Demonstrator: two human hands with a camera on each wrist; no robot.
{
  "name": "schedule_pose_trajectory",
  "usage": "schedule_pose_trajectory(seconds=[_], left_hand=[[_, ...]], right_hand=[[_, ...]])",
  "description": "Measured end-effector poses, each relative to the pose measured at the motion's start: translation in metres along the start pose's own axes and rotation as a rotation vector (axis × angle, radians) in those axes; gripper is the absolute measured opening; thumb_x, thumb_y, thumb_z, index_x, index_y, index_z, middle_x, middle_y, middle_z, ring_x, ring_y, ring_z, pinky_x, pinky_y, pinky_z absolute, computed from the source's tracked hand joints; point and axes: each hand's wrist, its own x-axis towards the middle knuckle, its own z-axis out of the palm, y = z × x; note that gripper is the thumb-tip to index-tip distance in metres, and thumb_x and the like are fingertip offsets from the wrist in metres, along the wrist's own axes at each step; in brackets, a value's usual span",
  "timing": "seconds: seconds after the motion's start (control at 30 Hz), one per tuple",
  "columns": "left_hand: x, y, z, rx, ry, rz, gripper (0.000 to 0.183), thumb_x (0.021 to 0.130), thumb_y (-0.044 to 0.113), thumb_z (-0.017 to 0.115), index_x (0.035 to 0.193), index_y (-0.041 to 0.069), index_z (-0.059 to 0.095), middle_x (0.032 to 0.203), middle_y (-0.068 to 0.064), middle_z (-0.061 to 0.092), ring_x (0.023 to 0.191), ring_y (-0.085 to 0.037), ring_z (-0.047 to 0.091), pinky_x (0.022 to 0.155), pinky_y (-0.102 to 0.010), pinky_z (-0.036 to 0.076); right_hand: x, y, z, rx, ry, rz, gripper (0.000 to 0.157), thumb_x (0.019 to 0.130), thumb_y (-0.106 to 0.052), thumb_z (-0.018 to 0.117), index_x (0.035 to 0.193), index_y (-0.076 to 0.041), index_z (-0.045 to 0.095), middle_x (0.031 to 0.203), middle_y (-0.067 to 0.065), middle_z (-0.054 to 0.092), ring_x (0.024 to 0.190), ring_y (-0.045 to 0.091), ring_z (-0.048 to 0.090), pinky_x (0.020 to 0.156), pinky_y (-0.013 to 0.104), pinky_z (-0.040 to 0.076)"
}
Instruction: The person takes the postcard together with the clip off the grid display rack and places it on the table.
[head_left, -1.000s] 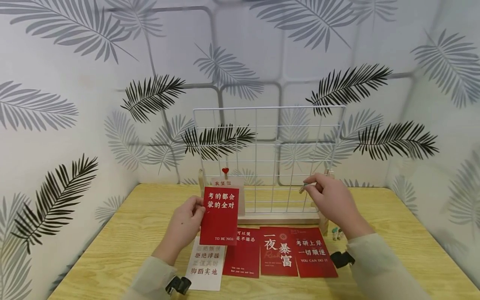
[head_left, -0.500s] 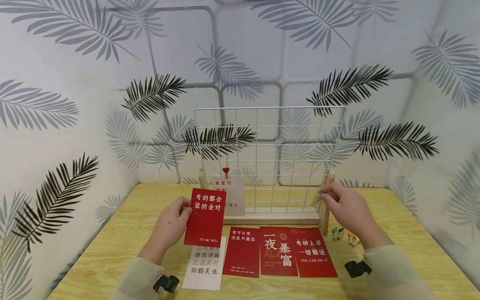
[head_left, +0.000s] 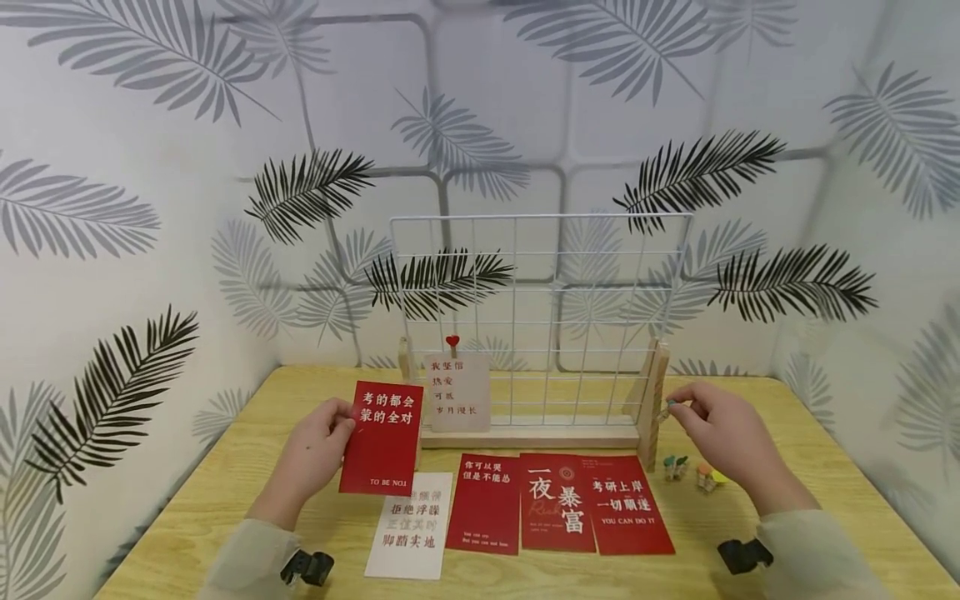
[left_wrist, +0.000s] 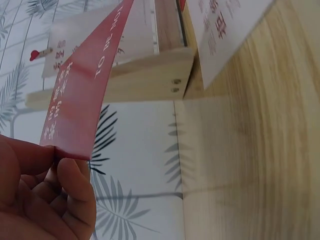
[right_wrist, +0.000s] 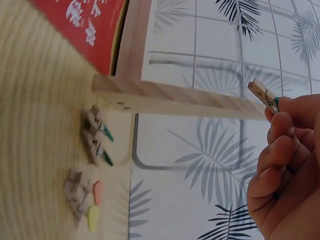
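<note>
My left hand (head_left: 311, 450) pinches the left edge of a red card (head_left: 381, 446) with white characters, held up off the table. In the left wrist view the card (left_wrist: 80, 95) stands tilted between thumb and fingers. My right hand (head_left: 731, 437) pinches a small wooden clothespin (right_wrist: 262, 95) with a green end, out to the right of the grid rack (head_left: 555, 325). On the rack's lower left, a red-heart clothespin (head_left: 452, 342) holds a pale card (head_left: 459, 396) with red writing.
A white card (head_left: 408, 533) and three red cards (head_left: 483, 508) lie in a row before the rack's wooden base (head_left: 525, 437). Several clothespins lie right of the rack, some with green ends (right_wrist: 97, 135), others with pink and yellow ends (right_wrist: 82, 197).
My left hand has moved left with the red card, uncovering the pale card on the rack. My right hand has moved right and slightly down with the clothespin, away from the grid.
</note>
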Motion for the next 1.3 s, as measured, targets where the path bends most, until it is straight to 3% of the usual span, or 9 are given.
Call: schedule_pose_trajectory(seconds=[0.2, 0.53, 0.73, 0.97, 1.3], left_hand=[[0.003, -0.015, -0.010, 0.015, 0.002, -0.017, 0.020, 0.107, 0.016, 0.047, 0.123, 0.006, 0.055, 0.101, -0.011, 0.057, 0.084, -0.025, 0.056, 0.066, -0.032, 0.051], [0.014, -0.025, -0.022, 0.012, 0.015, -0.049, 0.024, 0.108, 0.017, 0.043, 0.126, 0.004, 0.054, 0.107, -0.013, 0.059, 0.086, -0.025, 0.056, 0.068, -0.033, 0.053], [0.027, -0.026, -0.016, 0.023, 0.027, -0.058, 0.026, 0.108, 0.017, 0.042, 0.126, 0.003, 0.054, 0.111, -0.015, 0.061, 0.089, -0.025, 0.059, 0.071, -0.035, 0.052], [0.041, -0.026, -0.004, 0.077, 0.039, -0.072, 0.028, 0.108, 0.017, 0.040, 0.127, 0.002, 0.054, 0.118, -0.018, 0.061, 0.100, -0.032, 0.054, 0.085, -0.046, 0.045], [0.059, -0.034, 0.012, 0.073, 0.013, -0.126, 0.027, 0.107, 0.014, 0.040, 0.125, 0.000, 0.055, 0.121, -0.020, 0.061, 0.105, -0.034, 0.054, 0.089, -0.050, 0.045]], right_hand=[[-0.007, 0.016, -0.003, -0.029, -0.030, 0.031, 0.029, 0.106, -0.033, 0.053, 0.118, -0.009, 0.065, 0.070, 0.001, 0.053, 0.054, 0.019, 0.045, 0.051, 0.034, 0.036], [-0.017, 0.042, -0.006, -0.029, -0.134, 0.095, 0.030, 0.106, -0.031, 0.053, 0.116, -0.006, 0.066, 0.077, 0.001, 0.062, 0.066, 0.018, 0.053, 0.053, 0.035, 0.040], [-0.019, 0.058, -0.010, -0.021, -0.235, 0.127, 0.028, 0.106, -0.027, 0.054, 0.116, -0.004, 0.067, 0.085, 0.003, 0.064, 0.073, 0.019, 0.056, 0.056, 0.037, 0.042], [-0.023, 0.079, -0.012, -0.033, -0.316, 0.161, 0.025, 0.105, -0.026, 0.055, 0.109, -0.006, 0.068, 0.080, 0.002, 0.060, 0.065, 0.020, 0.048, 0.056, 0.036, 0.039], [-0.029, 0.101, -0.013, -0.021, -0.409, 0.198, 0.018, 0.104, -0.023, 0.056, 0.098, -0.011, 0.068, 0.076, 0.001, 0.057, 0.064, 0.019, 0.048, 0.060, 0.036, 0.039]])
